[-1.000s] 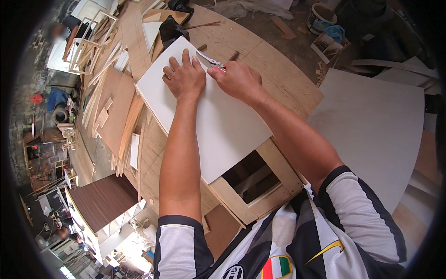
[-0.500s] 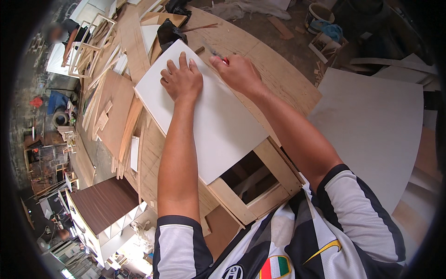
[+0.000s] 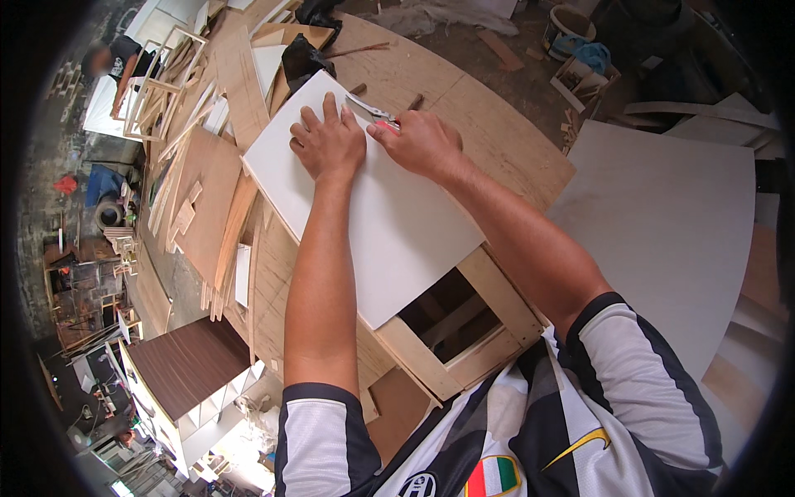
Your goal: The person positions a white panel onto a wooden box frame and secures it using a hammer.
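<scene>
My left hand lies on the white panel with its fingers spread, pressing on the surface near the far end. The panel covers the top of a wooden box frame, whose near end shows a square opening. Closed in my right hand is a red-handled utility knife, held at the panel's right edge; the fist hides most of its handle. Ahead of the knife a thin white strip curls off that edge.
Under the frame lies a large plywood sheet. A pale board stands to the right. Boards and offcuts pile up on the left, near a dark brown cabinet. A bucket sits far right. Another person is far left.
My right hand has come slightly nearer to me along the panel's edge with the knife. A curled white strip now shows ahead of it. My left hand has barely shifted.
</scene>
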### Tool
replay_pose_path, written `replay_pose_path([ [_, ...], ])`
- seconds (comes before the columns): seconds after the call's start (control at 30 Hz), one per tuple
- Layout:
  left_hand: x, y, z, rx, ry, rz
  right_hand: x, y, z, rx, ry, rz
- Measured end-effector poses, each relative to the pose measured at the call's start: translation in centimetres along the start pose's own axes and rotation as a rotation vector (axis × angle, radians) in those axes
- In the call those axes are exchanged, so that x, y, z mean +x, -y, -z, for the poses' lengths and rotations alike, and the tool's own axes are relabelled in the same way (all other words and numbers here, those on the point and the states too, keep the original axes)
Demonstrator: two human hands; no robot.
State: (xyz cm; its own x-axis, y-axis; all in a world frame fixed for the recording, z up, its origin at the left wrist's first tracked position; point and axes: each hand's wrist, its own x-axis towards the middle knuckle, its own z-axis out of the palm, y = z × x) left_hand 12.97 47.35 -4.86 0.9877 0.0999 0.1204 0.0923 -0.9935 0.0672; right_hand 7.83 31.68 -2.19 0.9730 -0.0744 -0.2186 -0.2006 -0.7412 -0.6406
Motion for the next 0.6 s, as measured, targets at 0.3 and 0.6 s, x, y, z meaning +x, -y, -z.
replay_pose_path([
  [0.3, 0.0, -0.4, -0.1, 0.007, 0.002, 0.014, 0.0, 0.3, 0.5, -0.046, 0.011, 0.056],
  [0.6, -0.2, -0.2, -0.1, -0.006, -0.012, 0.012, 1.3, -2.5, 0.2, 0.241, -0.088, -0.083],
])
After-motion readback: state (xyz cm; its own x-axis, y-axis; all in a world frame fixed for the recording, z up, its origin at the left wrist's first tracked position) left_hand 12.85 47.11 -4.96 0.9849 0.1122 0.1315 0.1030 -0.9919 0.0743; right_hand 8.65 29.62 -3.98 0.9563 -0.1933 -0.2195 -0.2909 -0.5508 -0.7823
